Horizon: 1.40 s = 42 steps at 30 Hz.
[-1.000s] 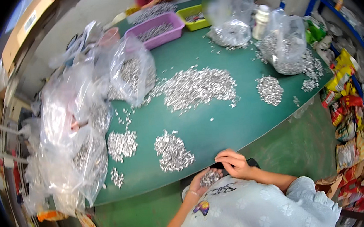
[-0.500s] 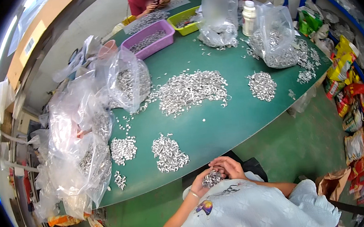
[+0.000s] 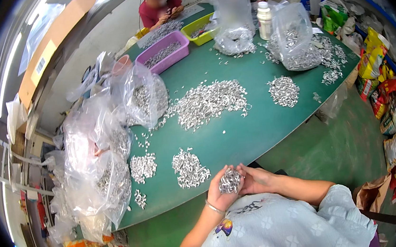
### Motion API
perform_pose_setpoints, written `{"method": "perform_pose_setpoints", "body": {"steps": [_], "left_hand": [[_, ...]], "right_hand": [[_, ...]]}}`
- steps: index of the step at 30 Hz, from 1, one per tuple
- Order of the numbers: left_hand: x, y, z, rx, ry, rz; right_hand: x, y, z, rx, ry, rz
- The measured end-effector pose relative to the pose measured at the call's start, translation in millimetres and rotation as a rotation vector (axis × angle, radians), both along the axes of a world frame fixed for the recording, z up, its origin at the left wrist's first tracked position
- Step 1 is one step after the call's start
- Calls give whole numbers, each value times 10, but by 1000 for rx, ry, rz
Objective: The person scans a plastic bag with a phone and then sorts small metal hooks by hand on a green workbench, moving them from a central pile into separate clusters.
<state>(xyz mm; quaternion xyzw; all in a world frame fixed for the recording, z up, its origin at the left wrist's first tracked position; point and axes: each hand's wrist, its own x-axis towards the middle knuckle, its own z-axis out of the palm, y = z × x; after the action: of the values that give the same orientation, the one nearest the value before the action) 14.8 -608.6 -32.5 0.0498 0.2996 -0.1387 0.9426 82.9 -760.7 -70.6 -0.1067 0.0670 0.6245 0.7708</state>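
Observation:
A heap of small curved silver metal pieces (image 3: 230, 182) fills my left hand (image 3: 217, 193), which is cupped around it just off the table's near edge. My right hand (image 3: 256, 179) is cupped against the right side of the heap, with its fingers close to the left hand's; its fingertips are partly hidden. Ahead on the green table (image 3: 239, 153) lies a pile of similar metal pieces (image 3: 189, 168), and farther back a larger, spread-out pile (image 3: 212, 102). A round pile (image 3: 284, 91) sits to the right. Flatter pieces form a small pile (image 3: 143, 168) at the left.
Clear plastic bags of metal pieces (image 3: 99, 166) crowd the table's left side; another bag (image 3: 295, 42) stands at the back right beside a white bottle (image 3: 265, 20). A purple bin (image 3: 168, 59) and a green bin (image 3: 201, 36) stand near a seated person (image 3: 158, 8). Colourful sacks (image 3: 387, 105) line the right.
My right hand has moved from over the heap to its right side, uncovering more of the metal pieces. The left hand has risen slightly with them, and the view has shifted a little.

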Motion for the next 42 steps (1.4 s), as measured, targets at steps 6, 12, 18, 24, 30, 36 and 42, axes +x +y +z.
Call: {"method": "perform_pose_setpoints", "body": {"steps": [6, 12, 18, 24, 30, 36, 42], "left_hand": [[1014, -180, 492, -85, -229, -65], [2426, -746, 1096, -45, -395, -205], [3829, -1548, 1413, 43, -501, -236], [4798, -1992, 1049, 564, -515, -150], [4612, -1805, 1244, 804, -627, -298], [3484, -1228, 1723, 729, -1039, -307], [1461, 61, 1595, 1242, -1025, -223]], "right_hand": [[560, -399, 428, -238, -578, -537], [1602, -929, 653, -1047, -1225, -1418], [2770, -1207, 1082, -1300, -1052, -1592], [3524, -1468, 856, -1534, -1175, -1421], [3433, -1667, 1127, -1593, -1316, -1509], [3341, -1790, 998, -1579, -1321, -1526], [2608, -935, 1138, -1800, -1772, -1900]]}}
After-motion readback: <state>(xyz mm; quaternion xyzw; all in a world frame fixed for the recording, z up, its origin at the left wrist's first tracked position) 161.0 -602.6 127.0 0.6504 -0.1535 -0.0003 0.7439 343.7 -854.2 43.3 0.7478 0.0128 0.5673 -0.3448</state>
